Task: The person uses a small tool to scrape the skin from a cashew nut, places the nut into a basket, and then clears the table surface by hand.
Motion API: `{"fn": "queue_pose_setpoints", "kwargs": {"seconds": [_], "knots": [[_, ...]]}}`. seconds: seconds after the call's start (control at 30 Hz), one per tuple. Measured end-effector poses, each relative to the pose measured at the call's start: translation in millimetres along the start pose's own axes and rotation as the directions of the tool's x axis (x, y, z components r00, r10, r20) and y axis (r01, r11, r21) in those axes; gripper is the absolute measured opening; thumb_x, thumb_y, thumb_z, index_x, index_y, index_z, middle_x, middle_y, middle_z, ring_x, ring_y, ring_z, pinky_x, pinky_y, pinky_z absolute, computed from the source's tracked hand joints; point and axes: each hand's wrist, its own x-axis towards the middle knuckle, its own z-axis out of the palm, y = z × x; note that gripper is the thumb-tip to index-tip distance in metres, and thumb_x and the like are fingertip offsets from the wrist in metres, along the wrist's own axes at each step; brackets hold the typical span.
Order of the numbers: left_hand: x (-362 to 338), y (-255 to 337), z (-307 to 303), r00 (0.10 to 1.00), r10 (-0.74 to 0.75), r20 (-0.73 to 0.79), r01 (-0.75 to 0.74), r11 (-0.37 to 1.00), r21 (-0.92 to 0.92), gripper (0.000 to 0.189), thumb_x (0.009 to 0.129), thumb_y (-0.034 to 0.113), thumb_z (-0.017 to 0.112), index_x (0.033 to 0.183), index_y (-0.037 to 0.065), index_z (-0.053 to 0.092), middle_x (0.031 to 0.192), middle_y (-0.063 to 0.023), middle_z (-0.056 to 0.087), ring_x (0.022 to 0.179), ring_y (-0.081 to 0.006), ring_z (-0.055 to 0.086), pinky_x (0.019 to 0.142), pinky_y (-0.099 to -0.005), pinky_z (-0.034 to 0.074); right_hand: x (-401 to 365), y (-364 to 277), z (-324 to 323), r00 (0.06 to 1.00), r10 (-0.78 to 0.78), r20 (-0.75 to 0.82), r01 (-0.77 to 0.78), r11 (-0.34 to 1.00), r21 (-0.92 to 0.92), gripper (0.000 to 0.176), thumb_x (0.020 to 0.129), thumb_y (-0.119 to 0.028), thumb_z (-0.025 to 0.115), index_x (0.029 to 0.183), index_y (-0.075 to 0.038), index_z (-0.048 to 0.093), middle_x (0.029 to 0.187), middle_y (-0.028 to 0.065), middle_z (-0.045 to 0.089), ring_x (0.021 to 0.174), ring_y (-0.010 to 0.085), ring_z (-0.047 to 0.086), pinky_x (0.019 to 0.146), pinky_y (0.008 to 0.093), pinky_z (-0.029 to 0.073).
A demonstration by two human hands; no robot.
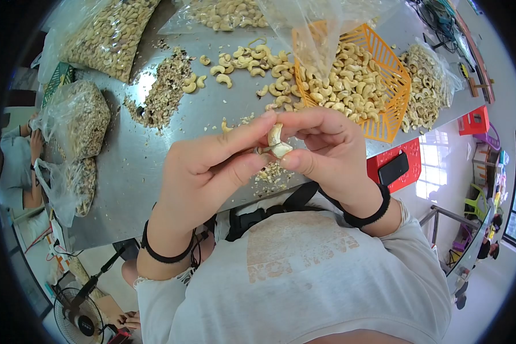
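Head view, single frame.

1. Left hand [203, 172]: closed in a pinch. Thumb and forefinger press on a pale cashew kernel [276, 141] from its left side. A thin sliver shows at the fingertips just below the kernel (cannot tell whether it is a tool or a shell scrap). A black band sits on the wrist.

2. Right hand [327, 152]: also closed in a pinch, gripping the same kernel from the other side, thumb beneath and forefinger over the top. The kernel is held between both hands, above the near edge of the metal table [132, 172]. A black band sits on this wrist too.

3. Directly under the hands: a small scatter of crumbs [271, 176] on the table.

4. Beyond the right hand: an orange basket [393, 123] filled with cashews, with a clear plastic bag [312, 31] hanging over it. To the right of that hand, off the table edge, is a red tray [413, 172] carrying a black phone [393, 167].

5. Beyond the left hand: loose cashews [243, 63] on the table and a heap of husk fragments [163, 92]. Further out to its left are filled plastic bags [80, 117].

6. Far left edge: another person's arm [35, 146].
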Motion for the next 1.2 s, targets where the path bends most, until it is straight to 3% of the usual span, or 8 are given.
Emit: {"fn": "queue_pose_setpoints", "kwargs": {"seconds": [0.3,0.43,0.5,0.6,0.83,0.9,1.0,1.2], "knots": [[2,-2,5,0.965,0.263,-0.018,-0.231,0.876,0.424,0.026,0.072,0.003,0.057,0.098,0.006,0.058,0.075,-0.0086,0.060,0.060,-0.0155,0.056,0.054,-0.0223,0.042,0,1,2,0.996,-0.072,-0.044,0.067,0.992,-0.111,0.032,0.066,-0.005,0.066,0.095,0.001,0.054,0.088,0.0055,0.055,0.082,0.0104,0.052,0.075,0.0239,0.042],[-2,-2,7,0.986,0.137,-0.097,-0.107,0.958,0.267,0.025,0.074,0.003,0.055,0.098,0.006,0.058,0.074,-0.0068,0.061,0.057,-0.0122,0.054,0.051,-0.0211,0.041,-1,3,-2,0.997,-0.082,0.007,0.083,0.992,-0.097,0.032,0.067,-0.004,0.066,0.096,0.000,0.053,0.091,0.0064,0.055,0.083,0.0110,0.052,0.076,0.0245,0.042],[-4,0,8,0.989,-0.067,-0.133,0.066,0.998,-0.006,0.024,0.076,0.003,0.053,0.099,0.006,0.057,0.074,-0.0048,0.061,0.057,-0.0079,0.052,0.048,-0.0181,0.040,-1,2,0,0.998,-0.070,0.005,0.070,0.996,-0.051,0.032,0.068,-0.004,0.065,0.097,0.000,0.051,0.091,0.0070,0.055,0.082,0.0113,0.053,0.075,0.0245,0.042],[-3,-2,7,0.989,-0.080,-0.127,0.071,0.995,-0.069,0.025,0.077,0.003,0.052,0.101,0.005,0.056,0.075,-0.0037,0.060,0.061,-0.0051,0.052,0.047,-0.0155,0.039,2,0,1,1.000,-0.016,0.015,0.015,0.996,0.090,0.033,0.069,-0.003,0.063,0.099,0.000,0.049,0.090,0.0078,0.056,0.081,0.0123,0.054,0.072,0.0243,0.043],[-4,1,12,0.988,0.008,-0.154,0.004,0.997,0.075,0.027,0.077,0.002,0.051,0.103,0.004,0.054,0.082,-0.0069,0.060,0.068,-0.0105,0.056,0.057,-0.0189,0.042,5,5,0,0.998,0.061,-0.016,-0.054,0.954,0.294,0.032,0.071,-0.003,0.061,0.099,-0.001,0.044,0.085,0.0096,0.057,0.077,0.0157,0.056,0.067,0.0247,0.046],[-4,-1,13,0.991,0.099,-0.090,-0.083,0.984,0.160,0.031,0.079,0.005,0.048,0.110,0.001,0.048,0.078,-0.0044,0.056,0.060,-0.0054,0.046,0.051,-0.0159,0.035,6,3,1,0.998,0.060,-0.020,-0.051,0.951,0.305,0.032,0.071,-0.003,0.061,0.098,-0.001,0.044,0.084,0.0099,0.057,0.075,0.0158,0.057,0.066,0.0248,0.046],[-5,3,17,0.991,0.066,-0.118,-0.051,0.991,0.127,0.033,0.075,-0.001,0.052,0.108,0.003,0.050,0.090,-0.0099,0.057,0.076,-0.0136,0.056,0.064,-0.0215,0.044,6,2,2,0.998,0.058,-0.037,-0.044,0.950,0.310,0.032,0.071,-0.003,0.062,0.097,-0.001,0.044,0.082,0.0103,0.057,0.071,0.0157,0.057,0.064,0.0248,0.047],[-4,3,22,0.989,0.075,-0.124,-0.063,0.993,0.102,0.037,0.074,-0.003,0.051,0.110,0.002,0.047,0.093,-0.0124,0.056,0.080,-0.0144,0.056,0.068,-0.0219,0.044,6,4,2,0.996,0.051,-0.072,-0.028,0.955,0.294,0.032,0.070,-0.003,0.063,0.096,-0.001,0.044,0.082,0.0101,0.057,0.070,0.0144,0.057,0.062,0.0240,0.048]]}}
